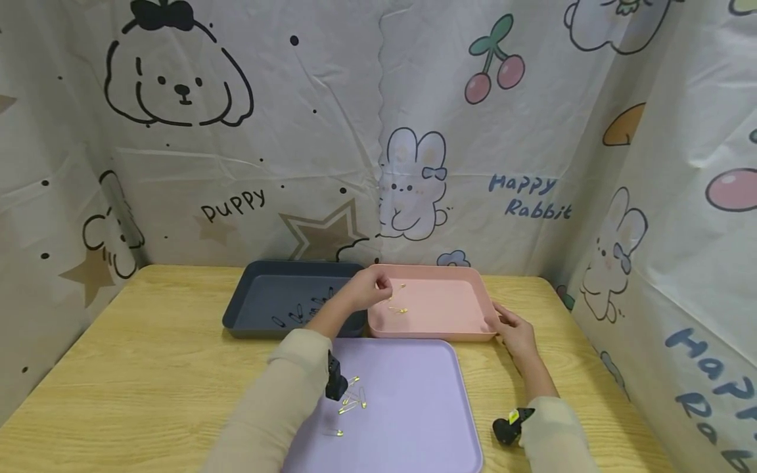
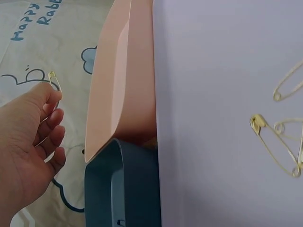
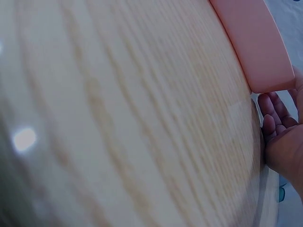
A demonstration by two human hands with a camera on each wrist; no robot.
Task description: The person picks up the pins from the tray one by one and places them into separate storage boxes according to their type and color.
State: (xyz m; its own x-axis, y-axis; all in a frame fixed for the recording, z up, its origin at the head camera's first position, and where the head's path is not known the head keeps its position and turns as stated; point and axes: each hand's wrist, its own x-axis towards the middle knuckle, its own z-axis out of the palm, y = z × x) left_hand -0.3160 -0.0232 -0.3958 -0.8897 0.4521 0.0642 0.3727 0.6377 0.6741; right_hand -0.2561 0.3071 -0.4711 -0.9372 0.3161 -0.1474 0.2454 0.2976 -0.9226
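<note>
My left hand (image 1: 365, 290) is over the left part of the pink tray (image 1: 443, 302). Between thumb and forefinger it pinches a gold safety pin (image 2: 56, 82), seen clearly in the left wrist view. A few gold safety pins (image 1: 401, 310) lie in the pink tray just below that hand. At the tray's right end, my right hand (image 1: 518, 335) holds the rim, thumb over the edge and fingers outside against the wall. Nearer to me, several gold safety pins (image 1: 349, 408) lie on the lilac tray (image 1: 414, 414), partly behind the left wrist camera.
A dark blue-grey tray (image 1: 260, 295) stands left of the pink one, with several black safety pins (image 1: 297, 314) in it; my left forearm hides part of it. The wooden table (image 1: 148, 368) ends at a printed cloth (image 1: 331, 164) hanging behind and at both sides.
</note>
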